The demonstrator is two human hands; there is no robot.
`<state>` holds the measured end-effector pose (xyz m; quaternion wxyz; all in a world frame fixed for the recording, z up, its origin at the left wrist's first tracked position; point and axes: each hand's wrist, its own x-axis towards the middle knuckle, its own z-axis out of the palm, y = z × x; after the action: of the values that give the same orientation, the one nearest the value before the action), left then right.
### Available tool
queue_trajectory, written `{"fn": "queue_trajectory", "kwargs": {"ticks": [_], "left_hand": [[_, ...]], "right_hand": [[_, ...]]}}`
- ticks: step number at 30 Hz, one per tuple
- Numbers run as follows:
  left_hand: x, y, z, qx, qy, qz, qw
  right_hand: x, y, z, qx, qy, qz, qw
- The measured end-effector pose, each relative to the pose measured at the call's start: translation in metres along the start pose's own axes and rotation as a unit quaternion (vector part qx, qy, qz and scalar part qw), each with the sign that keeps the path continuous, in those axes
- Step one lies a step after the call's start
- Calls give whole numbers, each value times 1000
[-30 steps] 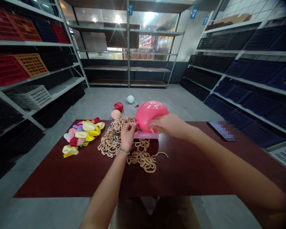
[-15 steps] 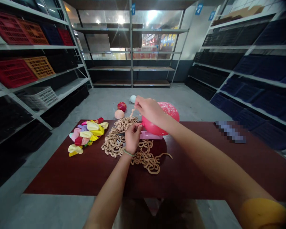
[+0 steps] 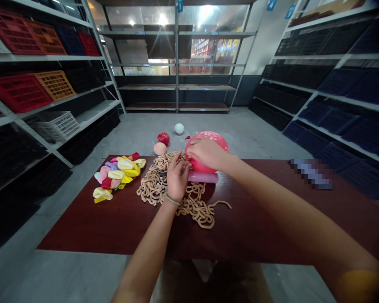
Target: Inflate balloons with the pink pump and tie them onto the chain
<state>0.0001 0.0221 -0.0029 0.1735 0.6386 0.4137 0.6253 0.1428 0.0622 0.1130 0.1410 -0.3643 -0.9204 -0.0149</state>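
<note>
Head view: the pink balloon [image 3: 206, 147] is blown up and lies at the far edge of the dark red table [image 3: 91, 227], resting on a pink tube-shaped object [image 3: 203, 177]; the right hand [image 3: 206, 153] is over the balloon's lower side, and its fingers [image 3: 192, 147] are curved and grasp the balloon. The left hand [image 3: 177, 179] is just beside the balloon, at its 7 o'clock; its fingers [image 3: 179, 162] are bent and pinched together, but what they hold is too small to tell. Under the left hand lies a tangled tan cord [image 3: 154, 189]; a green band [image 3: 173, 200] is around the left wrist. At 9 o'clock from the left hand is a heap of flat balloons [image 3: 116, 174]; on the floor at 12 o'clock, beyond the table, stand a red balloon [image 3: 163, 139], a peach balloon [image 3: 160, 148] and a white balloon [image 3: 179, 128]; at 3 o'clock, on the table, lies a pixelated object [image 3: 311, 174].
</note>
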Motion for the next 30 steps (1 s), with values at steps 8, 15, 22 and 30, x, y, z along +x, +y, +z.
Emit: {"fn": "queue_trajectory", "kwargs": {"ticks": [8,15,22,30], "left_hand": [[2,3,-1,2,-16,-1,1000],[4,-4,-2,-63,-17,-105,992],[6,-14,1,-276,-13,-327,904],[12,-8,-6,-319,-18,-379,868]], "right_hand": [[-4,-11,-7,-63,-20,16,998],[-17,-11,3,-95,2,-4,995],[-28,2,26,-90,55,-77,991],[-35,4,33,-75,57,-108,990]]}}
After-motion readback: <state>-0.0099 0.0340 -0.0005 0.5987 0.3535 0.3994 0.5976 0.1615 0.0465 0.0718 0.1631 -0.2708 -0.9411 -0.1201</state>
